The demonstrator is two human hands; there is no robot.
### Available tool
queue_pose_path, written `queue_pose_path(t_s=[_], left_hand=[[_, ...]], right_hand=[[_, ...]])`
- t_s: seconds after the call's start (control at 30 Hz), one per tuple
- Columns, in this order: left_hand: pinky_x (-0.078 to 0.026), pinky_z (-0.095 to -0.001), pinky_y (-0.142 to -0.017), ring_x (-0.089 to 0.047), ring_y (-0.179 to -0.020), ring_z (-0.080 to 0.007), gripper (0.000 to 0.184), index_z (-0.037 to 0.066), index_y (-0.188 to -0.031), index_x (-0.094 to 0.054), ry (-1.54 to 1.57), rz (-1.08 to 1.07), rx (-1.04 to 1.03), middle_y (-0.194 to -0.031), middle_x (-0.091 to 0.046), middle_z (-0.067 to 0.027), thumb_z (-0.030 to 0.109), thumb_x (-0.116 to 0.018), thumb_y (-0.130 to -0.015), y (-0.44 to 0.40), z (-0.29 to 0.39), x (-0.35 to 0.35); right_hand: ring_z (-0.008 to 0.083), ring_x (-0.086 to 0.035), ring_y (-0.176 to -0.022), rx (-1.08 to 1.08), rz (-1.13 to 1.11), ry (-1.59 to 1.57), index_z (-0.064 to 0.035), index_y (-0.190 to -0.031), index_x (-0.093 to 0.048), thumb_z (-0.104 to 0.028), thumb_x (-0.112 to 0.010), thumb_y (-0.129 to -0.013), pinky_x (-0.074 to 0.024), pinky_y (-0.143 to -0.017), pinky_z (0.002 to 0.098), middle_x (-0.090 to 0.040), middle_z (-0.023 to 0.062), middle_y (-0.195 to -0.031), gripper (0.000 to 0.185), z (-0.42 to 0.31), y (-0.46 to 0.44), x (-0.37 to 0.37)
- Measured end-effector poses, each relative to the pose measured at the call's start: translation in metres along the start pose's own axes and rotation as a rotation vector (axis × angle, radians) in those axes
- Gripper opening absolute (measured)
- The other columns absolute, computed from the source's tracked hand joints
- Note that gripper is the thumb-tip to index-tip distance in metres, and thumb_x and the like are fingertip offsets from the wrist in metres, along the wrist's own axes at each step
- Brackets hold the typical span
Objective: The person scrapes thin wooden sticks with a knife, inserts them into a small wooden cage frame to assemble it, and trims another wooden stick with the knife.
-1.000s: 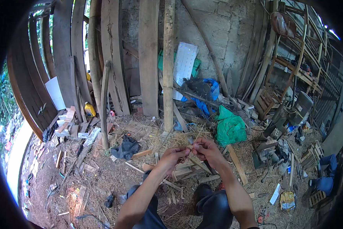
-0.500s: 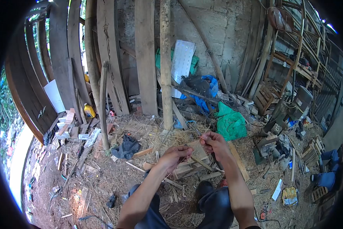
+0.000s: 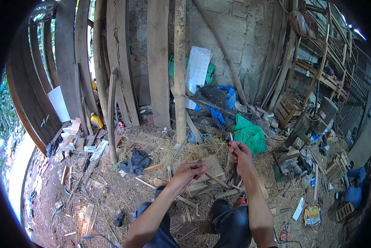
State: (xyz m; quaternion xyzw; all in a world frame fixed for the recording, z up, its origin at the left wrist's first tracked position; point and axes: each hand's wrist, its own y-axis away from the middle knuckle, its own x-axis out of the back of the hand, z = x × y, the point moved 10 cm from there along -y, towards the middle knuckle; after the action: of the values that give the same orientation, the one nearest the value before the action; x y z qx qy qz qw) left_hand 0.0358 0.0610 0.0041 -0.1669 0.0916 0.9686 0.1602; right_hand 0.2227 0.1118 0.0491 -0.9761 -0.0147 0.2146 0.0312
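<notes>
Blade-like tool (image 3: 231,137), upright in curled right hand (image 3: 241,155) — apart from left hand (image 3: 187,173), fingertips pinched together — cannot tell if holding anything.

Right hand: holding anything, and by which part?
Right hand holds a slim pointed object, gripped below its pale tip, which sticks up past the fingers. Whether the gripped part is a handle can't be told.

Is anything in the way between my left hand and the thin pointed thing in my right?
Nothing visible stands between your left hand and the thin pointed thing in your right hand; the stick nearest that gap appears to lie below the direct line.
</notes>
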Motion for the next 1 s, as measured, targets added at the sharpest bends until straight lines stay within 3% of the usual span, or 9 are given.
queue_pose_path(t_s=[0.07, 0.13, 0.23, 0.3, 0.47, 0.7, 1.0], left_hand=[[-0.041, -0.0210, -0.061, -0.051, -0.066, -0.0066, 0.016, -0.001, -0.095, -0.064, -0.067, 0.075, -0.053, -0.076, -0.059, 0.0006, 0.012, -0.065, -0.085, -0.002, 0.004, 0.009], [-0.044, -0.0249, -0.057, -0.055, -0.061, -0.0085, 0.016, -0.001, -0.095, -0.066, -0.525, 0.284, -0.466, -0.074, -0.064, -0.0040, 0.012, -0.066, -0.084, 0.010, 0.045, 0.016], [-0.043, -0.0225, -0.058, -0.053, -0.062, -0.0061, 0.013, 0.000, -0.094, -0.065, -0.649, 0.345, -0.460, -0.071, -0.061, -0.0007, 0.010, -0.064, -0.085, 0.015, 0.053, 0.010], [-0.043, -0.0246, -0.056, -0.054, -0.060, -0.0086, 0.013, 0.000, -0.092, -0.066, -0.654, 0.366, -0.516, -0.070, -0.062, -0.0042, 0.010, -0.065, -0.083, 0.017, 0.056, 0.003], [-0.043, -0.0276, -0.055, -0.054, -0.057, -0.0121, 0.013, 0.000, -0.090, -0.065, -0.671, 0.362, -0.540, -0.068, -0.062, -0.0087, 0.009, -0.066, -0.081, 0.021, 0.060, -0.002], [-0.043, -0.0297, -0.054, -0.054, -0.055, -0.0161, 0.010, 0.000, -0.088, -0.065, -0.749, 0.372, -0.591, -0.068, -0.061, -0.0106, 0.006, -0.066, -0.080, 0.024, 0.065, -0.005], [-0.043, -0.0314, -0.055, -0.056, -0.057, -0.0191, 0.009, -0.001, -0.086, -0.064, -0.792, 0.352, -0.638, -0.071, -0.061, -0.0125, 0.004, -0.066, -0.079, 0.030, 0.070, -0.018]], right_hand=[[0.0041, -0.038, -0.047, 0.012, -0.034, 0.001, -0.0031, -0.097, -0.057, -0.017, -0.059, -0.090, -0.0267, -0.042, 0.0200, -0.057, 0.0003, -0.070, 0.015, 0.000, 0.000, -0.008], [0.0040, -0.038, -0.047, 0.016, -0.059, 0.002, -0.0027, -0.099, -0.056, -0.016, -0.059, -0.090, -0.0272, -0.042, 0.0197, -0.057, 0.0009, -0.071, 0.016, 0.002, 0.007, -0.017], [0.0040, -0.040, -0.048, -0.036, -0.097, 0.240, -0.0016, -0.103, -0.056, -0.014, -0.059, -0.090, -0.0285, -0.042, 0.0189, -0.058, 0.0020, -0.070, 0.019, 0.016, 0.014, -0.040], [0.0038, -0.042, -0.049, -0.120, -0.326, 0.318, -0.0012, -0.106, -0.056, -0.013, -0.060, -0.089, -0.0296, -0.043, 0.0183, -0.059, 0.0021, -0.070, 0.021, 0.038, 0.022, -0.067], [0.0031, -0.038, -0.048, -0.128, -0.205, 0.191, -0.0016, -0.094, -0.060, -0.017, -0.059, -0.091, -0.0261, -0.042, 0.0197, -0.059, 0.0011, -0.070, 0.015, 0.035, 0.009, -0.049], [0.0034, -0.038, -0.049, -0.200, -0.330, 0.145, -0.0017, -0.091, -0.057, -0.018, -0.059, -0.091, -0.0272, -0.044, 0.0189, -0.058, 0.0012, -0.072, 0.017, 0.036, 0.022, -0.063], [0.0044, -0.038, -0.049, -0.213, -0.186, 0.130, -0.0012, -0.091, -0.058, -0.013, -0.058, -0.091, -0.0268, -0.044, 0.0196, -0.060, 0.0031, -0.076, 0.012, 0.037, 0.010, -0.036]])
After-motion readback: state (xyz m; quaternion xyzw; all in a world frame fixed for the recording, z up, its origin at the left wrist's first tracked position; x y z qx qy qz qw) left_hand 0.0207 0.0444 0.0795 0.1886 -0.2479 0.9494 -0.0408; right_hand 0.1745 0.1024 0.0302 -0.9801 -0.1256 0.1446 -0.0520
